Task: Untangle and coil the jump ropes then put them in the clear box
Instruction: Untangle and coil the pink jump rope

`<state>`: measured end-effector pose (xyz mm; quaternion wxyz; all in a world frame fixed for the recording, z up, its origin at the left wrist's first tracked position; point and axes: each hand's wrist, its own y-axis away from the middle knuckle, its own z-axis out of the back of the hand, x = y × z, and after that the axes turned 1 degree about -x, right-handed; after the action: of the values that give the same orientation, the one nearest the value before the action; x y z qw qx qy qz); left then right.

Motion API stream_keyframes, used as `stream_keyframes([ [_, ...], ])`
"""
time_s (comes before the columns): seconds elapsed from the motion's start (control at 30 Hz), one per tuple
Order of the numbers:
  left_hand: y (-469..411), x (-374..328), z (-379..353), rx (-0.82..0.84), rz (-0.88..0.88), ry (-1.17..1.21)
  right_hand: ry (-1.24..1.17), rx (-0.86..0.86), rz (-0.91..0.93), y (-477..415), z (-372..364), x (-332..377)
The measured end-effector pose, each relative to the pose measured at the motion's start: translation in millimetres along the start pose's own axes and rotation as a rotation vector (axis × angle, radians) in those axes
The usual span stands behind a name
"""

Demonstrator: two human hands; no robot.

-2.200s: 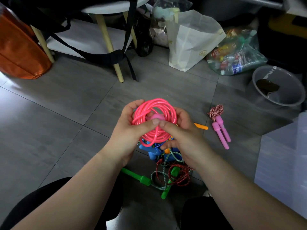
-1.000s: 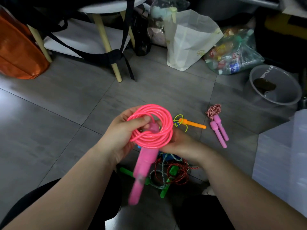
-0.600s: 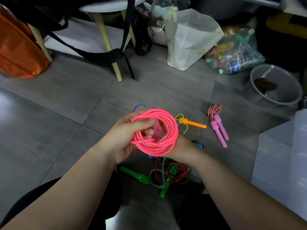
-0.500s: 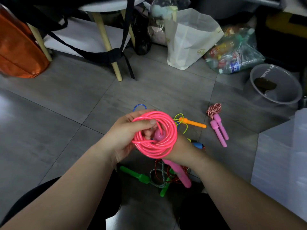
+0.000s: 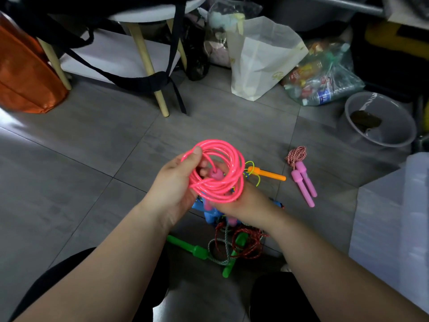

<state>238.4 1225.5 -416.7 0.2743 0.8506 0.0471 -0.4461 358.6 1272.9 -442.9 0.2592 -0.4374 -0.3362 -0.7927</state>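
From the head camera, the pink rope (image 5: 217, 171) is wound into a round coil and held above the floor between both hands. The left hand (image 5: 173, 184) pinches the coil's left side, with its thumb laid over the strands. The right hand (image 5: 242, 202) cups the coil from below and behind, its fingers curled around one of the rope's pink handles.

Under the hands, on the grey tiled floor (image 5: 92, 145), lies a tangle of ropes (image 5: 234, 245) with green handles. An orange handle (image 5: 267, 174) and a small rope with pink handles (image 5: 301, 175) lie to the right.

The clear box (image 5: 394, 228) stands at the right edge; I cannot tell what it contains. A grey basin (image 5: 394, 140) beyond it holds something dark brown. A white paper bag (image 5: 262, 59) stands further back.
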Motion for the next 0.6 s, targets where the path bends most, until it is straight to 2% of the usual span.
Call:
stream_keyframes([
  [0.1, -3.8, 0.9, 2.0, -0.07, -0.078, 0.014, -0.044, -0.006, 0.039, 6.3, 6.7, 7.5],
  [0.17, -3.9, 2.5, 2.7, -0.131, -0.138, -0.069, -0.113, 0.021, 0.024, 10.3, 13.9, 14.6],
  [0.27, 4.0, 0.9, -3.2, -0.142, -0.206, -0.253, -0.446, 0.044, 0.058, 11.1, 20.1, 18.5],
  [0.33, 8.2, 2.9, -8.6, -0.092, -0.216, -0.334, -0.555, -0.081, 0.071, 11.2, 17.1, 25.7],
  [0.4, 7.9, 6.7, -11.2, -0.043, -0.218, -0.372, -0.538, -0.261, 0.047, 10.2, 14.1, 30.8],
  [0.47, 4.7, 9.9, -7.9, -0.005, -0.256, -0.372, -0.377, -0.355, 0.026, 8.8, 20.7, 32.7],
  [0.53, 2.2, 11.7, -4.3, 0.071, -0.277, -0.332, -0.255, -0.315, 0.052, 12.0, 33.3, 33.6],
  [0.6, 3.8, 12.0, -3.4, 0.163, -0.257, -0.32, -0.25, -0.168, 0.105, 21.6, 43.2, 40.1],
])
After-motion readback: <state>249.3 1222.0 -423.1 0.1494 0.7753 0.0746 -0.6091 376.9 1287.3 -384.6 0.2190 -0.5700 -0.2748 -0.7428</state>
